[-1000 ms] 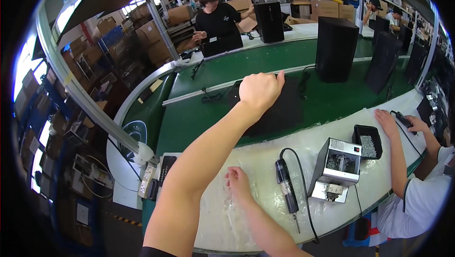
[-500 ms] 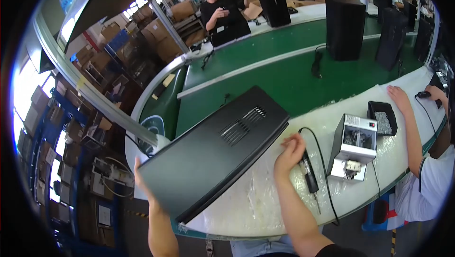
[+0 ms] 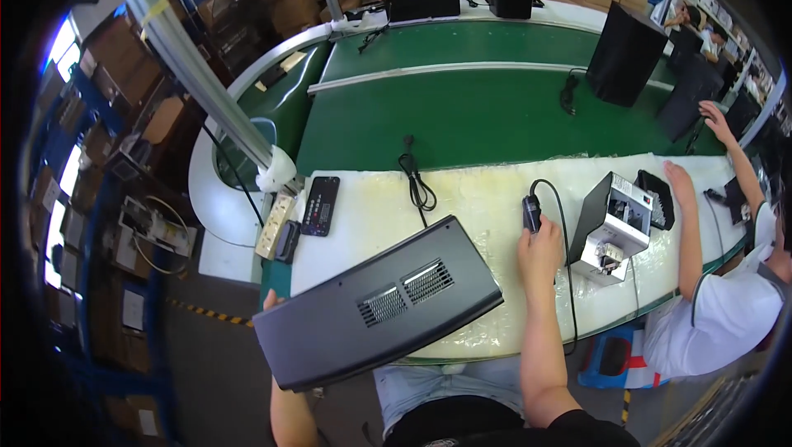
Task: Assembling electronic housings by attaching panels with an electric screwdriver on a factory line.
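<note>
A black box-shaped housing (image 3: pixel 322 327) with two slotted vents is tilted at the table's near edge, partly overhanging it. My left hand (image 3: pixel 271 302) grips its left end; the thumb shows at the edge, the other fingers are hidden beneath. To the right of the housing, my right hand (image 3: pixel 540 251) is closed round a black electric screwdriver (image 3: pixel 531 211) with its cord looping from the top. The hand and forearm hide the tool's lower part and tip. A black power cord (image 3: pixel 419 190) with a plug runs from behind the housing.
Right of my hand stands a silver-and-black screw feeder (image 3: pixel 612 228) beside a black tray (image 3: pixel 660 204). At left lie a phone-like black device (image 3: pixel 321 206), a power strip (image 3: pixel 274 226) and a metal post (image 3: pixel 206 88). A co-worker's arm (image 3: pixel 687 228) reaches in at right; another person works across the green belt (image 3: pixel 478 113).
My right hand has closed on the screwdriver. The housing has been lowered toward me, uncovering the cord and black device. Across the belt, the other person now handles a black box.
</note>
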The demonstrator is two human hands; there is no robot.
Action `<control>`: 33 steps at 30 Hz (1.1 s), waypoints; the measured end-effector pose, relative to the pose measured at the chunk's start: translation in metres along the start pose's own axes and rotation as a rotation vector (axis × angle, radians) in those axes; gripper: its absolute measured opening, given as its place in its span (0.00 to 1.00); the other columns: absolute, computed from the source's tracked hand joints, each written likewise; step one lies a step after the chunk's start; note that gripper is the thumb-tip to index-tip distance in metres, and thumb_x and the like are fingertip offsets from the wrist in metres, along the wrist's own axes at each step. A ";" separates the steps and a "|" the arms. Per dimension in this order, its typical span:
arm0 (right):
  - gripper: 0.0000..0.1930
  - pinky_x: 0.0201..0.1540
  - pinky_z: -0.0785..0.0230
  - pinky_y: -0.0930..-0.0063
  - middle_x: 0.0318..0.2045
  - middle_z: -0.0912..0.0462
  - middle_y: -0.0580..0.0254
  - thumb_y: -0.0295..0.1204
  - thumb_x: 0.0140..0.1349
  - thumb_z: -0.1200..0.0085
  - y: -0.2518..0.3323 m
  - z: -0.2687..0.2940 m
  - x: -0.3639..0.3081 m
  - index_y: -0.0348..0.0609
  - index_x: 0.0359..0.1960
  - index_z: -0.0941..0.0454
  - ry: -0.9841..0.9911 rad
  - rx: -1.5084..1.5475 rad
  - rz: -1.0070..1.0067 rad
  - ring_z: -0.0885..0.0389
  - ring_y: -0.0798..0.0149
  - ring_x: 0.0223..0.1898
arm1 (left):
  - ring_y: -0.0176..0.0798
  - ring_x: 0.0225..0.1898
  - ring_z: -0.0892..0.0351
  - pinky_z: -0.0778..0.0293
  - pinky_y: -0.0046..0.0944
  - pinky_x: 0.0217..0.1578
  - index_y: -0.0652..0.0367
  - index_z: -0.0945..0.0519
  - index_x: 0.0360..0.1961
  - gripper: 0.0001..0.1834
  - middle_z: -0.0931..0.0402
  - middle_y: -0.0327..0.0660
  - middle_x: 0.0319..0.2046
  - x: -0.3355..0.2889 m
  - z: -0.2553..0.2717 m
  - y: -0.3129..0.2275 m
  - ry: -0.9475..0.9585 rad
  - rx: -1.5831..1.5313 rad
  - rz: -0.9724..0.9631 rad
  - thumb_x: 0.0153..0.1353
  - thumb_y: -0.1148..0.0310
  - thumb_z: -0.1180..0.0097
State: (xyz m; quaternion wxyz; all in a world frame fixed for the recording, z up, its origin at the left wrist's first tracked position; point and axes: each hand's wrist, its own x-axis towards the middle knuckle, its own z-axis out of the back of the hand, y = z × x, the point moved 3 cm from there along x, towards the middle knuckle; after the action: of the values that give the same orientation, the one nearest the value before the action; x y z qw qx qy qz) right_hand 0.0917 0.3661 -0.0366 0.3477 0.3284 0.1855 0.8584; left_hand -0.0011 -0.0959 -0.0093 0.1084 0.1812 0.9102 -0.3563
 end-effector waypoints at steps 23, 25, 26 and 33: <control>0.24 0.37 0.28 0.70 0.40 0.27 0.51 0.25 0.56 0.50 -0.031 0.234 0.010 0.33 0.55 0.39 -0.616 0.877 0.371 0.25 0.63 0.30 | 0.30 0.28 0.27 0.31 0.29 0.35 0.62 0.23 0.27 0.18 0.24 0.36 0.25 0.082 -0.186 -0.033 0.502 1.383 -0.313 0.70 0.62 0.55; 0.34 0.34 0.24 0.69 0.44 0.24 0.46 0.20 0.57 0.52 -0.011 0.235 0.011 0.33 0.66 0.50 -0.835 0.774 0.266 0.20 0.62 0.28 | 0.32 0.33 0.23 0.28 0.32 0.37 0.68 0.22 0.36 0.15 0.21 0.41 0.27 0.069 -0.231 0.008 0.644 1.655 -0.265 0.67 0.63 0.52; 0.35 0.33 0.24 0.69 0.43 0.24 0.47 0.18 0.58 0.52 -0.018 0.235 0.014 0.34 0.67 0.52 -0.793 0.732 0.278 0.21 0.63 0.27 | 0.36 0.36 0.21 0.27 0.35 0.39 0.69 0.22 0.41 0.16 0.20 0.45 0.31 0.060 -0.251 0.032 0.729 1.663 -0.306 0.66 0.64 0.50; 0.22 0.28 0.26 0.73 0.41 0.26 0.51 0.21 0.62 0.49 -0.043 0.198 0.046 0.37 0.53 0.47 -0.581 0.733 0.268 0.23 0.67 0.23 | 0.58 0.46 0.21 0.28 0.47 0.49 0.64 0.29 0.57 0.28 0.22 0.61 0.44 0.040 -0.311 0.113 1.008 1.835 -0.125 0.61 0.57 0.44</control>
State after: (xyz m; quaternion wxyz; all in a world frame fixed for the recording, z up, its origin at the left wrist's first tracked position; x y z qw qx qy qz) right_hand 0.2241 0.4461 0.1012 0.1327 0.6763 0.3270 0.6466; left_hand -0.0123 0.2053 0.1338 -0.4808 0.2739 0.2385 -0.7981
